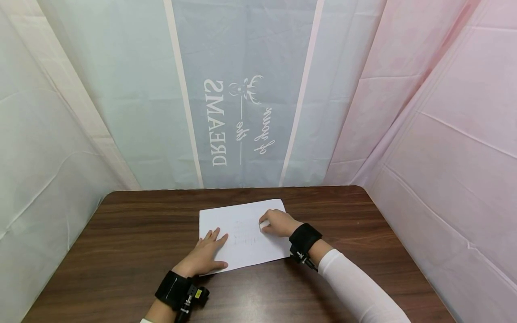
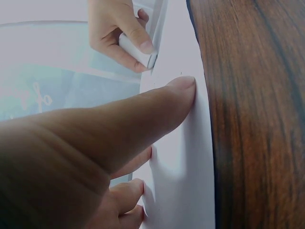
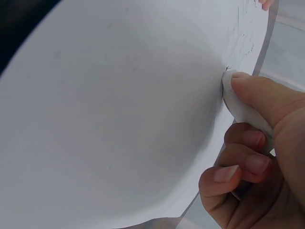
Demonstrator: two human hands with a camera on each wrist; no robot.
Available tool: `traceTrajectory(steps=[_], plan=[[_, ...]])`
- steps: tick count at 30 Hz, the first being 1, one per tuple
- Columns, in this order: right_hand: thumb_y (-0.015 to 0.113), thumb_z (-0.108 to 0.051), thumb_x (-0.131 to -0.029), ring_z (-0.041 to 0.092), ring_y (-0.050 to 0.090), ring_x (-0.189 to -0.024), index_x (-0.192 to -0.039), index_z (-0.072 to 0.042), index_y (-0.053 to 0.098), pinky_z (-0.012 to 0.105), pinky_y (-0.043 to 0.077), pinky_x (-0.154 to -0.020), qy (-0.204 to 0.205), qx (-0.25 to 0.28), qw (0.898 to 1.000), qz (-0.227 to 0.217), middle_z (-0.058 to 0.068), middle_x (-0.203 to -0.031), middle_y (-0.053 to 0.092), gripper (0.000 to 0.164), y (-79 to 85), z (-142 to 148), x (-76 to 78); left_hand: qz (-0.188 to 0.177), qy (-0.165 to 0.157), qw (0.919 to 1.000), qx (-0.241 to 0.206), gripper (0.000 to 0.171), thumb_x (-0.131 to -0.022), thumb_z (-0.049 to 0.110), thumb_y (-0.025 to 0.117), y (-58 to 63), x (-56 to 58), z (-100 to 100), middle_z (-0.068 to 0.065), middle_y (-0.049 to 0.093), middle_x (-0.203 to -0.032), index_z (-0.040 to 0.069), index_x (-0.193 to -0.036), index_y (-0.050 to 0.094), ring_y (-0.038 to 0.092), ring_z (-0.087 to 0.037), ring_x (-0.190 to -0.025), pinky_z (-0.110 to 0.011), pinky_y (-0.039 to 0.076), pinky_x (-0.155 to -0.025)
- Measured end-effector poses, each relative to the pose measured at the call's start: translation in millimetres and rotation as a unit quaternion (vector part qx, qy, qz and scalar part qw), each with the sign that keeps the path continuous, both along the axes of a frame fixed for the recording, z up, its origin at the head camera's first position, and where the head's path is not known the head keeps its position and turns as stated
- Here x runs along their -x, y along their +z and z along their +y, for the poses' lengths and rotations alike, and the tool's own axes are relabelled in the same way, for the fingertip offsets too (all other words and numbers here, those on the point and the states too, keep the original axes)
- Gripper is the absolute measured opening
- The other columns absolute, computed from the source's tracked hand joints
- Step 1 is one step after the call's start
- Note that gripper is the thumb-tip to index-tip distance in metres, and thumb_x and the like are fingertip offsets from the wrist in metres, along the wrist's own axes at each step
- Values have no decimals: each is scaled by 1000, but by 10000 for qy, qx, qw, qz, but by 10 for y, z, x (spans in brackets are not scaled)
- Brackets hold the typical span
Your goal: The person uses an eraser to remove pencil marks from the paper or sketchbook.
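Observation:
A white sheet of paper point(image 1: 250, 251) lies slightly turned on the table, with faint dark pencil-like marks around its middle. On its left part rests my left hand point(image 1: 203, 255), fingers spread and thumb near the front edge. My right hand point(image 1: 280, 223) pinches a white eraser point(image 3: 243, 109) between thumb and fingers, its end touching the paper just right of the marks. In the left wrist view the eraser point(image 2: 136, 49) shows as a pale block with rounded edges. Small dark marks stand close to its tip in the right wrist view.
The dark wood-grain table point(image 1: 133, 242) reaches out on both sides of the paper. Behind it hangs a pale blue curtain point(image 1: 246, 54) with printed lettering. Light fabric point(image 1: 452, 157) closes off the right side, and more hangs on the left. Each wrist wears a black strap with a camera.

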State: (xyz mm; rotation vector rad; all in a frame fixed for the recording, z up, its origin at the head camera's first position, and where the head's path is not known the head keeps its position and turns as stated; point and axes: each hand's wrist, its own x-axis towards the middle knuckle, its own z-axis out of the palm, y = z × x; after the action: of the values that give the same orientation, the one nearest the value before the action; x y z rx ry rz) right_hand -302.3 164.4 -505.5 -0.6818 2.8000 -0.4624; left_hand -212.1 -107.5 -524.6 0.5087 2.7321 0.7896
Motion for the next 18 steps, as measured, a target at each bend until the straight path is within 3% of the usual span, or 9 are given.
traceTrajectory(steps=[11, 18], plan=[[75, -15, -92, 16, 59, -92, -116, -8, 77, 33, 51, -75, -108, -31, 9999, -38, 10, -125, 73, 25, 7, 31, -10, -7, 1, 10000, -24, 80, -82, 27, 85, -5, 5, -4, -27, 28, -164, 3, -149, 49, 20, -48, -154, -68, 19, -121], [75, -16, -92, 15, 60, -94, -116, -9, 77, 34, 52, -77, -125, -41, 9999, -38, 10, -126, 73, 25, 8, 31, -10, 20, -17, 10000, 44, 79, -83, 27, 84, -19, 22, -2, -27, 27, -164, 4, -150, 48, 20, -48, -154, -67, 19, -122]])
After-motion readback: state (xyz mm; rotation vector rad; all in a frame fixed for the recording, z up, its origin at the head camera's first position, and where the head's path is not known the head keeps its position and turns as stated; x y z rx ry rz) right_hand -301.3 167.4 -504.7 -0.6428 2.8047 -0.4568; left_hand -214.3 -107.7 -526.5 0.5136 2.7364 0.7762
